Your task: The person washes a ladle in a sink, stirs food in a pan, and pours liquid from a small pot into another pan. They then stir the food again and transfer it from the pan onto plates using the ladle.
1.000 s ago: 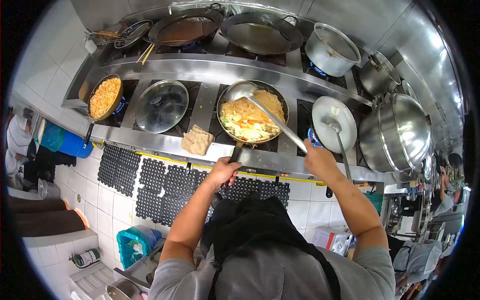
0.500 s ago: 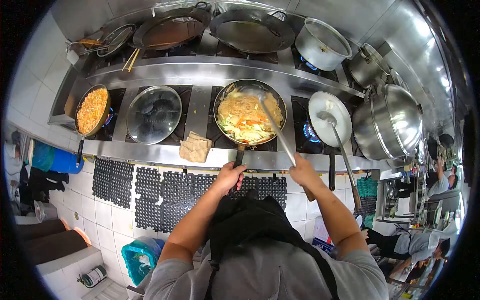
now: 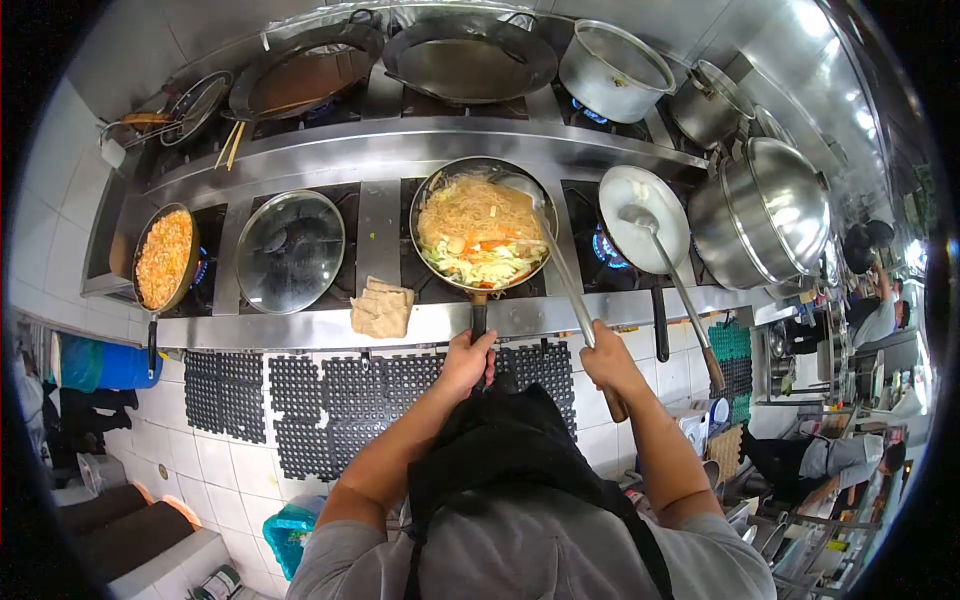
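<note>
My left hand [image 3: 467, 361] is wrapped round the dark handle of a frying pan [image 3: 480, 293] on the middle burner. Noodles [image 3: 475, 212] fill the back of this pan, with shredded cabbage and carrot [image 3: 490, 258] at the front. My right hand [image 3: 608, 362] grips the long metal ladle [image 3: 568, 275] near its wooden end. The ladle's head rests inside the pan at its right edge, beside the noodles. A folded beige cloth [image 3: 382, 308] lies on the stove's front edge, left of the pan handle.
Left are a glass lid [image 3: 290, 252] and a pan of orange-red food [image 3: 165, 258]. Right are a white pan [image 3: 645, 220] holding another ladle [image 3: 680, 285] and a large steel steamer [image 3: 760, 215]. Woks [image 3: 470, 58] and a pot [image 3: 617, 72] stand behind. People [image 3: 840, 458] are far right.
The ladle's head has moved right, from the noodles to the pan's right edge. The camera view has shifted slightly. Both hands keep their grips.
</note>
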{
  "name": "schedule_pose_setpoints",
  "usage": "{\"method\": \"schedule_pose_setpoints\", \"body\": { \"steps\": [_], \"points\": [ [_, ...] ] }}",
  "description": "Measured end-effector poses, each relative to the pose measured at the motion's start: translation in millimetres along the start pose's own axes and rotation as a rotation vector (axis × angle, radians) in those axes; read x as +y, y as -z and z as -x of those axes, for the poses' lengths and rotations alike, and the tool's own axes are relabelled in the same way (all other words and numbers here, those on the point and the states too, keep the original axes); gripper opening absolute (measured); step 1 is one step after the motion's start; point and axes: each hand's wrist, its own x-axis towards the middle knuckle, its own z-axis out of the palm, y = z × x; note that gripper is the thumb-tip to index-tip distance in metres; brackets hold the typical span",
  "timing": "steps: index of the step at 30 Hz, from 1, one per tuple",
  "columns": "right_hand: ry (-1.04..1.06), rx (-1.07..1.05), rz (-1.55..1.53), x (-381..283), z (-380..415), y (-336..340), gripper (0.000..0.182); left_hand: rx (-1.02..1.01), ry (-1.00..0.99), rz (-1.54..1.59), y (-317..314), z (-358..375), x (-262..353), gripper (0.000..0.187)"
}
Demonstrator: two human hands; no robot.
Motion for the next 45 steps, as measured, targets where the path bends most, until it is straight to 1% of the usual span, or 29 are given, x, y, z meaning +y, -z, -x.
{"method": "schedule_pose_setpoints", "body": {
  "steps": [1, 2, 4, 5, 6, 8, 10, 12, 13, 14, 16, 18, 20, 21, 23, 24, 26, 27, 29, 30, 32, 34, 36, 37, 38, 40, 42, 43, 45],
  "points": [
    [0.020, 0.003, -0.073, 4.3, -2.0, -8.0, 0.019, -0.001, 0.007, 0.002, -0.4, 1.6, -1.9, 0.024],
    [0.022, 0.006, -0.071, 5.6, -7.2, -10.0, 0.019, 0.003, 0.009, -0.014, -1.5, 0.0, 0.3, 0.024],
    [-0.134, -0.320, -0.526, 0.7, -10.7, -11.9, 0.019, 0.013, 0.013, -0.023, 0.0, 0.2, 4.7, 0.024],
    [-0.236, -0.444, -0.749, -1.4, -14.6, -4.5, 0.015, 0.000, 0.026, -0.021, 1.4, -0.4, 6.9, 0.024],
    [-0.240, -0.446, -0.745, 6.3, -21.6, 2.9, 0.015, -0.014, 0.043, -0.016, 1.8, 0.5, 6.2, 0.023],
    [-0.362, -0.860, -1.413, 29.0, -37.0, 20.9, 0.011, -0.028, 0.044, -0.019, 5.1, 0.9, 5.3, 0.023],
    [-0.324, -0.877, -1.412, 21.2, -22.9, 33.8, 0.011, -0.039, 0.040, -0.019, 5.0, -0.8, 6.5, 0.023],
    [-0.233, -0.722, -1.157, 6.0, -3.4, 47.1, 0.011, -0.033, 0.044, -0.012, 5.7, -0.4, 5.6, 0.022],
    [-0.240, -0.676, -1.079, 3.3, 1.5, 51.4, 0.013, -0.030, 0.047, -0.012, 5.5, 0.8, 4.5, 0.022],
    [-0.240, -0.677, -1.080, -1.8, 7.6, 57.4, 0.013, -0.033, 0.042, -0.009, 5.2, 1.1, 4.8, 0.022],
    [-0.243, -0.584, -0.916, -13.1, 22.1, 69.1, 0.016, -0.034, 0.039, -0.007, 4.6, 1.1, 4.4, 0.022],
    [-0.264, -0.572, -0.887, -14.7, 28.1, 77.1, 0.018, -0.026, 0.021, 0.005, 3.7, -0.1, 4.4, 0.024],
    [-0.195, -0.544, -0.749, -16.6, 32.7, 81.6, 0.016, -0.016, 0.027, 0.002, 3.2, 0.4, 4.5, 0.023],
    [-0.195, -0.544, -0.753, -17.9, 34.6, 82.7, 0.016, -0.011, 0.033, 0.000, 2.3, 0.5, 4.6, 0.023],
    [-0.121, -0.500, -0.621, -21.9, 37.8, 83.8, 0.016, -0.016, 0.030, -0.003, 3.7, -1.4, 3.2, 0.023],
    [-0.122, -0.500, -0.624, -23.6, 41.4, 86.2, 0.016, -0.021, 0.026, -0.002, 3.6, -0.9, 4.1, 0.022],
    [-0.097, -0.448, -0.390, -27.9, 45.4, 91.3, 0.016, -0.018, 0.028, -0.009, 2.3, 0.5, 5.3, 0.022],
    [-0.095, -0.452, -0.388, -25.6, 45.9, 91.7, 0.016, -0.016, 0.029, -0.017, 2.2, 1.3, 6.7, 0.022],
    [-0.083, -0.397, -0.235, -16.9, 50.8, 92.0, 0.011, -0.013, 0.037, -0.005, 2.6, 1.7, 6.0, 0.023],
    [-0.081, -0.398, -0.231, -15.3, 49.6, 90.3, 0.011, -0.014, 0.044, 0.007, 2.2, 1.3, 5.8, 0.023],
    [-0.070, -0.353, -0.112, -11.4, 46.8, 84.8, 0.010, -0.013, 0.047, 0.015, 2.3, 1.3, 4.4, 0.023],
    [-0.046, -0.350, -0.115, -18.1, 46.3, 86.1, 0.008, -0.007, 0.044, 0.023, 3.6, 0.7, 6.0, 0.023],
    [-0.032, -0.216, -0.143, -29.7, 49.6, 85.5, 0.010, -0.013, 0.051, 0.021, 3.2, 1.7, 6.0, 0.023],
    [0.040, -0.172, -0.077, -21.8, 37.5, 80.0, 0.009, -0.013, 0.048, 0.021, 1.7, 2.2, 6.8, 0.023],
    [0.039, -0.170, -0.081, -17.5, 25.2, 72.6, 0.009, -0.006, 0.027, 0.013, 0.3, 4.1, 6.6, 0.023],
    [0.256, 0.033, 0.122, -15.4, -4.5, 54.4, 0.015, -0.005, 0.000, -0.002, -2.0, 5.1, 7.0, 0.023],
    [0.358, 0.128, 0.235, -0.8, -39.2, 22.8, 0.022, 0.003, -0.006, 0.009, -2.1, 5.1, 5.4, 0.023],
    [0.360, 0.136, 0.232, 2.0, -47.9, 7.9, 0.022, -0.001, -0.012, 0.003, -3.0, 5.1, 6.1, 0.023],
    [0.225, 0.025, 0.276, 3.6, -51.6, -18.7, 0.032, 0.049, -0.026, -0.029, -6.6, 6.0, 5.5, 0.024]
  ]
}}
